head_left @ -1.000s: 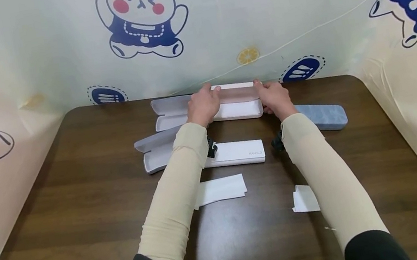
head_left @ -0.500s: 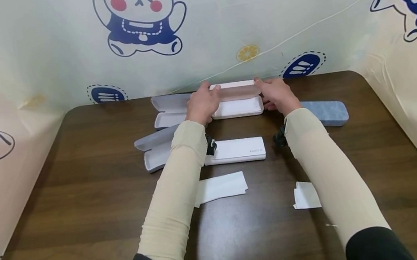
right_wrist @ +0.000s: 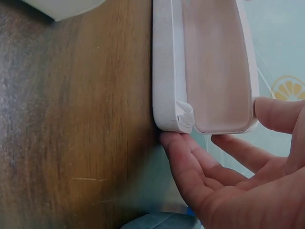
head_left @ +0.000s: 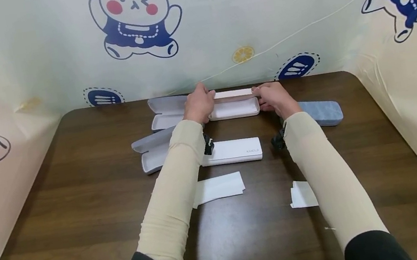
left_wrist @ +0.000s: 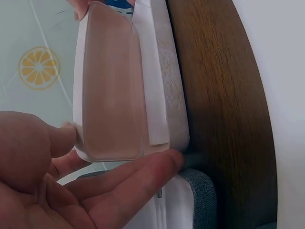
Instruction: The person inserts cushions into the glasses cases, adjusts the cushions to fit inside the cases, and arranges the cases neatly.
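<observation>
At the back of the table, both hands hold an eyeglass case [head_left: 232, 116], white outside with a pink-lined lid [left_wrist: 112, 86]. Its lid leans forward, part-way over the base. A folded white cloth [left_wrist: 151, 76] lies in the base. My left hand [head_left: 199, 104] grips the left end, thumb on the lid's outer edge and fingertips at the base's end. At the right end my right hand [head_left: 275, 97] does likewise; in the right wrist view its thumb presses the lid and its fingers [right_wrist: 183, 152] touch the base's corner.
A grey eyeglass case [head_left: 166, 104] stands open behind my left hand, another open grey case [head_left: 153, 159] nearer. A closed white case [head_left: 232, 151] lies in front, a blue case [head_left: 324, 112] at right. White cloths [head_left: 221, 187] lie nearer, one partly under my right arm.
The lid of the white case has tipped forward and down, so less of its pink lining shows in the head view. Both hands have stayed at the case's ends.
</observation>
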Tool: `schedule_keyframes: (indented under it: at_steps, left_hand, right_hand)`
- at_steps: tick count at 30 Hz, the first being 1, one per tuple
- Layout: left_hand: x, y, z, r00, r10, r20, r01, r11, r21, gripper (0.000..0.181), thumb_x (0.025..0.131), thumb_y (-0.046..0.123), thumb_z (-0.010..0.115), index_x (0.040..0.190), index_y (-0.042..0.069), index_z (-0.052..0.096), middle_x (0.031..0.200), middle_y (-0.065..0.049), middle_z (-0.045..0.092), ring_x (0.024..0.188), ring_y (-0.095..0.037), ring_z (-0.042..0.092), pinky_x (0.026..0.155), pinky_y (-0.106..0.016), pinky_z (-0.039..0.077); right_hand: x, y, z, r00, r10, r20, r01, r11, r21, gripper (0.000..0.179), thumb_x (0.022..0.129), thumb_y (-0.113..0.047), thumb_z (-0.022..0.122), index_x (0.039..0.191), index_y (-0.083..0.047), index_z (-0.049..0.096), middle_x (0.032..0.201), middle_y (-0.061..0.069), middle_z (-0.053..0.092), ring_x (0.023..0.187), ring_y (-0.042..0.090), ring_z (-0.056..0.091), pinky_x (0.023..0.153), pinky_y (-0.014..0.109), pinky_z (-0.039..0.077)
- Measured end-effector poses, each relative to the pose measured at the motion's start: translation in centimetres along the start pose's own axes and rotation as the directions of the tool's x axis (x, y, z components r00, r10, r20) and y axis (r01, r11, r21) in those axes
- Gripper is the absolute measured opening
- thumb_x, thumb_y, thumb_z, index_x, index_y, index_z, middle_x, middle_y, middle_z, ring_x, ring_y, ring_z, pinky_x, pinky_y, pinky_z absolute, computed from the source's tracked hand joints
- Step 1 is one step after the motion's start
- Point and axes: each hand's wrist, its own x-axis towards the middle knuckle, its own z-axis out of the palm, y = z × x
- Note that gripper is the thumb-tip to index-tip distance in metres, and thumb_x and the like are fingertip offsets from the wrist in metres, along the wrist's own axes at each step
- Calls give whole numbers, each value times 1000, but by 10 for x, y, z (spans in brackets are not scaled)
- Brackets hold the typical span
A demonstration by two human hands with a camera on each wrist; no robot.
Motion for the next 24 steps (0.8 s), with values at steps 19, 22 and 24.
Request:
schedule_keyframes:
  at_steps: [19,22,24]
  left_hand:
    - [-13,1,0,997,73,-27,-68,986,149,20,103,28,59,107,11,49,98,-14,58,93,-34,55,57,-37,54]
    - [-16,0,1,995,98,-24,-90,971,221,22,102,25,63,109,8,52,103,-14,60,96,-34,57,58,-36,54]
    - [-18,1,1,994,110,-18,-102,964,245,23,100,25,65,110,7,54,105,-13,61,94,-33,58,58,-36,54]
  right_hand:
    - [-9,11,-3,999,-35,-1,35,999,36,50,103,-18,58,149,-5,46,133,17,52,112,29,54,100,38,48]
    - [-10,15,-1,998,-60,-20,59,997,-40,48,100,-13,61,146,-5,49,132,16,53,110,30,52,99,40,47]
    - [-10,17,0,997,-75,-32,72,993,-92,47,100,-13,61,144,-4,50,132,17,54,109,31,52,99,42,46]
